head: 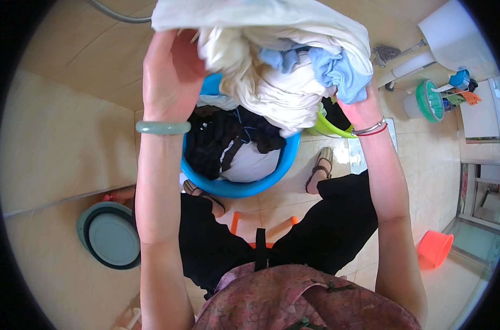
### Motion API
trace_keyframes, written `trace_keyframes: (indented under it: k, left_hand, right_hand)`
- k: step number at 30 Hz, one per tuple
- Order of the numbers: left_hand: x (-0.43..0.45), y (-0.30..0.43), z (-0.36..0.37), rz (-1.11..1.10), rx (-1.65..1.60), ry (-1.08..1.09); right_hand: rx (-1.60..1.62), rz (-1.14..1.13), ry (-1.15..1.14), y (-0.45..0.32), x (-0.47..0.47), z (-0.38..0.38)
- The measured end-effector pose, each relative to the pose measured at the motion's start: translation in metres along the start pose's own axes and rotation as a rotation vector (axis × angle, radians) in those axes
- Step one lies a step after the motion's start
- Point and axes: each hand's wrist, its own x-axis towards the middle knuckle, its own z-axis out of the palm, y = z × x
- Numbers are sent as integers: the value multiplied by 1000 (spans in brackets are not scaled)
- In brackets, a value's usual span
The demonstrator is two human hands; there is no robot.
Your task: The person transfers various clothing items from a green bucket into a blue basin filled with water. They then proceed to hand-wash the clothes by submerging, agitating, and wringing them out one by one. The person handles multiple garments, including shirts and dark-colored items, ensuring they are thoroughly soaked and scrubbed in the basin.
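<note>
Both my hands hold up a bunched white cloth garment [274,86] with light blue parts [340,72], high in front of me. My left hand [171,74], with a green bangle at the wrist, is at its left side, the fingertips hidden under the fabric. My right hand [363,105], wearing a silver bracelet and a red cord, supports the right side beneath the blue part. Below the garment stands a blue plastic basin [250,190] with black clothes [210,144] and a white cloth [254,165] in it.
A lime green bucket [336,130] holding dark cloth stands right of the basin. An orange stool [234,222] is beneath me. A grey-green basin [82,222] is at the left wall, an orange bucket [431,247] at the lower right. A white pail [413,105] stands at the upper right.
</note>
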Motion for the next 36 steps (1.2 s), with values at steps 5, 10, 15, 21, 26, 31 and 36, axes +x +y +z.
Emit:
trace_keyframes:
  k: [5, 10, 15, 21, 26, 31, 36]
  left_hand:
    - [-39, 0, -61, -72, 1095, 323]
    - [-78, -27, -73, -279, 1931, 75]
    - [-96, -50, -113, -639, 1925, 41]
    - [-100, -91, -128, -793, 1724, -258]
    - [-110, -173, -147, -797, 1718, -348]
    - [-89, -217, -129, -552, 1194, -182]
    - [-39, -241, -84, -440, 1084, -120]
  right_hand:
    - [-1379, 307, 147, 46, 9, 18]
    - [-1079, 516, 102, 114, -38, -35]
    - [-1046, 991, 349, 140, -49, -66]
    - [-1711, 667, -105, 168, -86, -108]
    - [-1569, 604, -197, 204, -96, -128]
    - [-1418, 481, 72, 179, -56, -113]
    - [-1169, 426, 591, 104, -25, -156]
